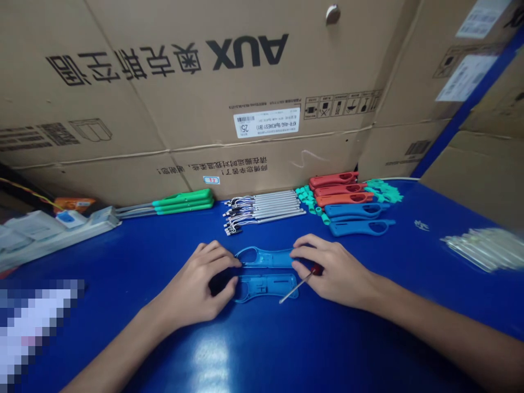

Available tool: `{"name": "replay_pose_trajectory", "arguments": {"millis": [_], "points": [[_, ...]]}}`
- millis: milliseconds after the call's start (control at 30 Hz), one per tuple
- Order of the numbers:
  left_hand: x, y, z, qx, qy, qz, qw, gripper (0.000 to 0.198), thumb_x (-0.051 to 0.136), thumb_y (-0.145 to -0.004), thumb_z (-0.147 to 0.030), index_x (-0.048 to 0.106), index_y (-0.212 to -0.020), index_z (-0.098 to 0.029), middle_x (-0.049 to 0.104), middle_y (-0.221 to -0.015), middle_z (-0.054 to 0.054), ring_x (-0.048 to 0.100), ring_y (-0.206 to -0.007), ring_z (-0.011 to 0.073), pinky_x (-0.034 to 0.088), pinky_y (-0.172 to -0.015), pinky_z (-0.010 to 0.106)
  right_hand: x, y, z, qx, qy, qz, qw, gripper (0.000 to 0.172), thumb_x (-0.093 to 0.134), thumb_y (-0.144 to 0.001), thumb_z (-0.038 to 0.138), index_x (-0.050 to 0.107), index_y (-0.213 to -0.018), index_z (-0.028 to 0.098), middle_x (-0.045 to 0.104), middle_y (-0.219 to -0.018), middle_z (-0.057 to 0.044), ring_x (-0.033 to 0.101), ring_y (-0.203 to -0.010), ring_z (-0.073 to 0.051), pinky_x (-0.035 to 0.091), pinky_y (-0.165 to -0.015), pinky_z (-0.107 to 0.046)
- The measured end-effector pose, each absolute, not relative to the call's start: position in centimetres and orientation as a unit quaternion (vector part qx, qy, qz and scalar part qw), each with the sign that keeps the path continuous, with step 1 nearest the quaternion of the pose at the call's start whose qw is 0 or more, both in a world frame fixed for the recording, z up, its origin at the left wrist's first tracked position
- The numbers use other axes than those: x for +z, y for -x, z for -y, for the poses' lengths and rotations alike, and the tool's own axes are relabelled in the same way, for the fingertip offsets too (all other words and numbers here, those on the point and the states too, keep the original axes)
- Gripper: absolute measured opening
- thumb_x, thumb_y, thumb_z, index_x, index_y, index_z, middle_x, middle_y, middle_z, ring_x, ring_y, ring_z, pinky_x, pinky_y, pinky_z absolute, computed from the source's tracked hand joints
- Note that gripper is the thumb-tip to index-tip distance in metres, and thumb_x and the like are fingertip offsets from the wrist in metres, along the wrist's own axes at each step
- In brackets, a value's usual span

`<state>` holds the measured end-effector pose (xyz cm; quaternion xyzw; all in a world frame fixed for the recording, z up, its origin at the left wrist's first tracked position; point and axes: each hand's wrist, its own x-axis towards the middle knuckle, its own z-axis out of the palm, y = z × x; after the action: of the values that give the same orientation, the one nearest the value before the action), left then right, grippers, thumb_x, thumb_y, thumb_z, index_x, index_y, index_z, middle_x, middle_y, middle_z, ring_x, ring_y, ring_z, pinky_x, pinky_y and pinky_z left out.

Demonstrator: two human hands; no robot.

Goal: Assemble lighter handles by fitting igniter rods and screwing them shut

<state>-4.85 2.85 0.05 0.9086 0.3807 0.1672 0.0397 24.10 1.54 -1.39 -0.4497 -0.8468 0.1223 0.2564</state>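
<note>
Two blue plastic shell halves, shaped like long-nosed lighter handles, lie inner side up on the table, one behind the other. At the left ring end of the far shell half (270,258), my left hand (204,281) pinches the edge with its fingertips. Its thumb reaches the ring of the near shell half (266,285). A screwdriver (295,289) with a red handle is tucked in my right hand (333,267), its metal shaft slanting down left over the near half's right end. The right fingertips also touch the right end of the far half.
Behind my hands lie several metal tubes with wires (274,206), small green caps (309,197), and red, orange and blue shells (360,226). Green-handled lighters (184,202) and a power strip (98,221) are left; clear-wrapped sticks (487,248) right. A cardboard wall (184,120) stands behind.
</note>
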Motion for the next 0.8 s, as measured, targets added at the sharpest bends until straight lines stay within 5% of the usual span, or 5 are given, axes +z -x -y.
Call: {"name": "replay_pose_trajectory", "arguments": {"millis": [300, 800], "points": [[-0.3, 4.3, -2.6, 0.171, -0.908, -0.377, 0.062, 0.015, 0.052, -0.095, -0.027, 0.066, -0.093, -0.021, 0.069, -0.091, 0.004, 0.059, -0.084, 0.0215, 0.041, -0.084, 0.044, -0.2, -23.7, -1.1, 0.167, 0.462, 0.853, 0.175, 0.018, 0.059, -0.087, 0.024, 0.076, -0.093, 0.022, 0.059, -0.119, -0.008, 0.055, -0.057, -0.007, 0.050, -0.065, -0.030], [0.2, 3.8, -1.9, 0.181, -0.916, -0.347, 0.092, 0.013, 0.053, -0.092, -0.020, 0.065, -0.089, -0.020, 0.068, -0.084, 0.002, 0.058, -0.081, 0.0194, 0.037, -0.080, 0.038, -0.6, -23.9, -1.2, 0.170, 0.451, 0.857, 0.181, 0.014, 0.059, -0.083, 0.014, 0.071, -0.081, 0.020, 0.058, -0.115, -0.005, 0.047, -0.056, -0.006, 0.043, -0.061, -0.027]]}}
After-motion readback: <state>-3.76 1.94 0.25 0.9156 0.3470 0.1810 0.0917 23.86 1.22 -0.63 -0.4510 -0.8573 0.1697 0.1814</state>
